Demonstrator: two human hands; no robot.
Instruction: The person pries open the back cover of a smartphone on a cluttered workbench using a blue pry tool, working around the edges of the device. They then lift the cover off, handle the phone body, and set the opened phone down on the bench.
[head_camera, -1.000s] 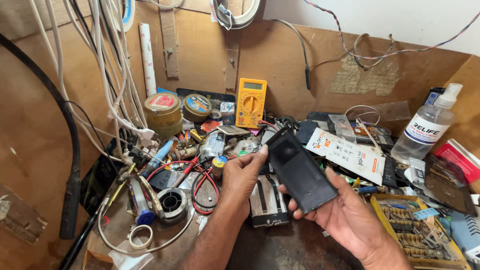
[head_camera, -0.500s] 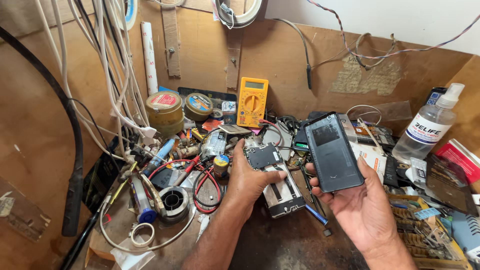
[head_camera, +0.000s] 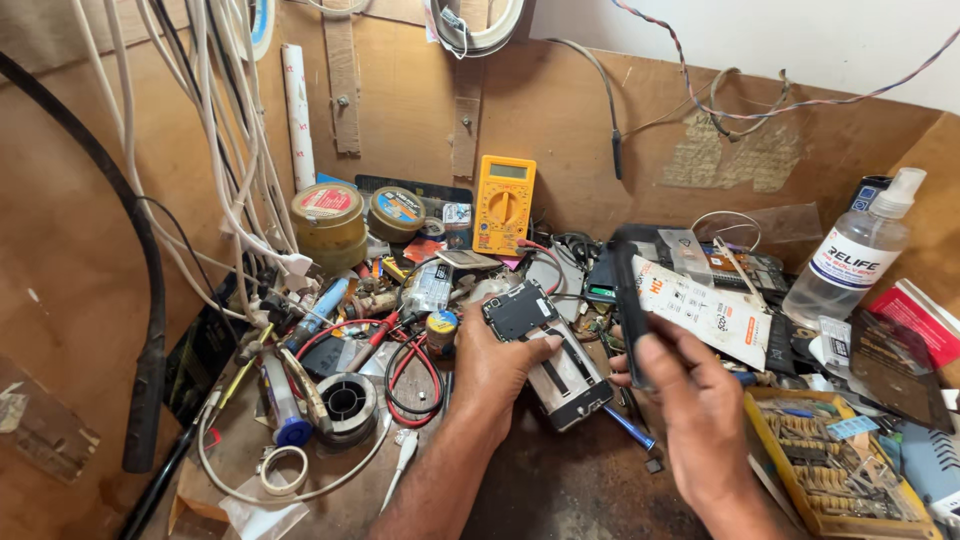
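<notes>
Turning in the right hand (head_camera: 700, 415), the dark phone back panel (head_camera: 628, 310) now shows only its thin edge, where half a second ago its flat face pointed up toward the camera. The right hand's grip is clamped on the panel's lower end, thumb on the near side, and the panel stands nearly upright just right of the opened phone body (head_camera: 548, 352).

That phone body lies on the counter (head_camera: 560, 490) with its circuit board uppermost, and the left hand (head_camera: 495, 365) rests on its left edge, fingers curled against it, much as it did a moment before. Whether that grip truly pinches the frame or only steadies it, I cannot tell.

Behind the hands a yellow multimeter (head_camera: 503, 203) leans against the back wall. A clear spray bottle (head_camera: 855, 262) stands at the right, and a yellow parts tray (head_camera: 835, 455) sits near the right wrist. Red wires (head_camera: 405, 365) loop just left of the left hand.
</notes>
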